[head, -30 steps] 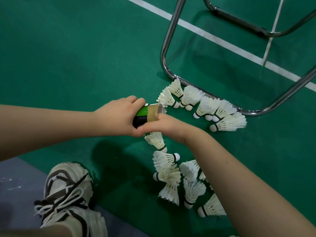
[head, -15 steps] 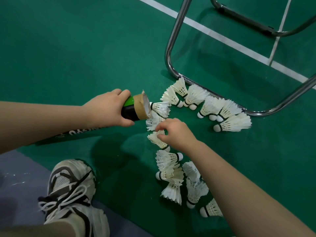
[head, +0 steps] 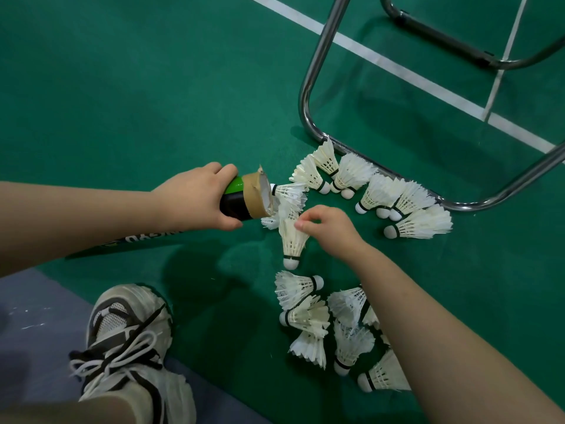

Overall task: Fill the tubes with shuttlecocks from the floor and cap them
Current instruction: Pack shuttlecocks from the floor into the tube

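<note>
Tube (head: 241, 200) is in my left hand (head: 195, 200), fingers wrapped round it just behind the brown-taped mouth. It lies low and near level, mouth facing right. The shuttlecock at the mouth (head: 290, 191) has its cork to the opening and skirt out; can't tell if it's seated inside or lying behind.

Right hand (head: 330, 228) pinches the feather rim of the pinched shuttlecock (head: 292, 243), cork hanging down, just below the tube mouth. The rest are on the floor (head: 137, 87): a row (head: 382, 194) against the chair frame (head: 308, 96), and a pile (head: 305, 313) beside my right forearm.

Step, as I read it: load this one.
- Rotate so the cork faces the mouth and line its axis up with the tube.
- Pinch light, feathers crush.
- The tape edge looks torn and will likely snag the skirt, so ease past it.
- Push the mouth one home first if it's loose.
- Tip the mouth up slightly so nothing slides out.
</note>
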`<state>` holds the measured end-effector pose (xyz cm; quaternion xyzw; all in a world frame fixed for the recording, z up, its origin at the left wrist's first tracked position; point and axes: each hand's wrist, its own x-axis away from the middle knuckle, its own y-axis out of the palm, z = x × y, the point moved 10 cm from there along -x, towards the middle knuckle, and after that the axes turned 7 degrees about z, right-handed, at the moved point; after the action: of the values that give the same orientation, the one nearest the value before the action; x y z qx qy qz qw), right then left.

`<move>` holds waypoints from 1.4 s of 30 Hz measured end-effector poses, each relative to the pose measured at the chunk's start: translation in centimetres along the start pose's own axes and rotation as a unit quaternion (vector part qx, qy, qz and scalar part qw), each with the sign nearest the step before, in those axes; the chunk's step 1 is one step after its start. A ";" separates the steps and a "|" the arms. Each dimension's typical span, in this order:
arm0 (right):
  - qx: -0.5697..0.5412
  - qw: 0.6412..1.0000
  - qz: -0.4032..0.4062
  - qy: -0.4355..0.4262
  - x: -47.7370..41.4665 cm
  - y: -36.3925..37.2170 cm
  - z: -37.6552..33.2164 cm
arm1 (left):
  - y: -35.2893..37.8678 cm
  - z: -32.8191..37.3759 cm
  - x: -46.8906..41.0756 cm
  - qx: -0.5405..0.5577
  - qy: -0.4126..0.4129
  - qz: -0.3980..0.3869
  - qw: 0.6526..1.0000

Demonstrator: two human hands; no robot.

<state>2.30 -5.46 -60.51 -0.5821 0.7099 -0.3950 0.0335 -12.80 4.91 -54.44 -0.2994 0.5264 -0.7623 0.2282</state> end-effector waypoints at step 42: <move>0.294 0.932 0.184 0.102 0.7 -4.4 5.9 | 0.9 0.7 -0.1 -0.005 0.003 -0.017 1.000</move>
<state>8.57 -9.17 -61.64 -0.3620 0.6562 -0.6303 0.2026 -12.21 4.16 -55.11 -0.3070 0.5258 -0.7643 0.2125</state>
